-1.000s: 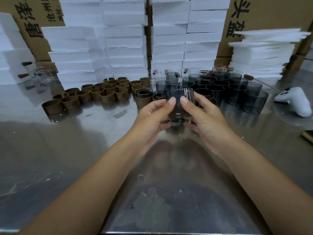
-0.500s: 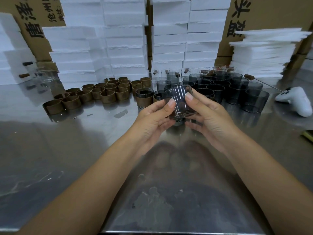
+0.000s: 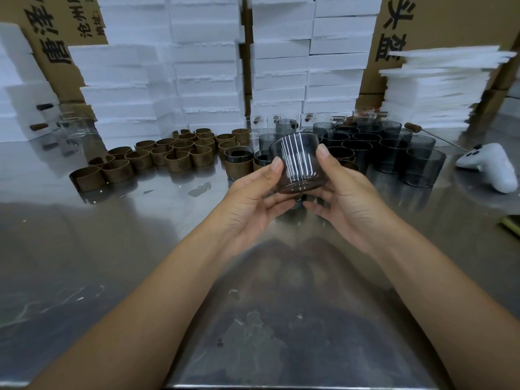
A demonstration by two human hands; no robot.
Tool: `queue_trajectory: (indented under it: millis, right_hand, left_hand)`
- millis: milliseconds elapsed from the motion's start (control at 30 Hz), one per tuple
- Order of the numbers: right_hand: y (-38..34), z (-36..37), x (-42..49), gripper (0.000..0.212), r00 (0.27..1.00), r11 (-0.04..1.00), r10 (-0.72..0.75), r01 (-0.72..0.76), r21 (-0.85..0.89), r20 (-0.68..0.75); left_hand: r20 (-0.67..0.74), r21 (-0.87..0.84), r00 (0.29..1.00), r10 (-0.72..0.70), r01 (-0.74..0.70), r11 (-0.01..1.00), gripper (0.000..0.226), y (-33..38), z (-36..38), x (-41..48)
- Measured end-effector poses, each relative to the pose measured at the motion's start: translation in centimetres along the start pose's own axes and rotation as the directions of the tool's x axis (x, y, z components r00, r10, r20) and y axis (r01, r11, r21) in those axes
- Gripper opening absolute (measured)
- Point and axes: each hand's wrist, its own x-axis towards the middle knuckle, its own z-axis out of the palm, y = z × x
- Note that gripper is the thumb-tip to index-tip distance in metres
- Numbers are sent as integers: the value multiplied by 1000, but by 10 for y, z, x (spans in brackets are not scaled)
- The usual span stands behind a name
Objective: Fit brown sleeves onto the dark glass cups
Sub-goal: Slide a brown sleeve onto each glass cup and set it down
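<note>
White foam boxes (image 3: 205, 66) are standing behind the shiny worktop (image 3: 84, 249). Sleeves (image 3: 174, 159) and cups (image 3: 391, 153) are sitting along its far edge. Left grip (image 3: 253, 201) and right grip (image 3: 349, 198) are both clamping the held cup (image 3: 295, 164), tipped, above the worktop's middle.

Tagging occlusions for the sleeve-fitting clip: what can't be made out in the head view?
Head view:
- Underside of the held dark glass cup: covered by the left hand and right hand.
- One sleeved cup: mostly behind that cup and the left thumb.
- The rear dark cups: overlapping, so the count is unclear.
- Print on the cardboard box: cut by the top edge and the foam blocks.
- The object at the right edge: cropped, unidentifiable.
</note>
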Motion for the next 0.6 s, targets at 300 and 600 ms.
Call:
queue_trajectory:
  millis: [300,600]
  right_hand:
    - [2,4,0,64,997,999,-34,32,-21,-72]
    - [1,5,-4,39,998,997,-68,69,-41,13]
  left_hand:
    - [-112,177,989,100,-79,981,53,2,0,-1]
    - [-88,150,990,110,-96,984,53,0,6,-4]
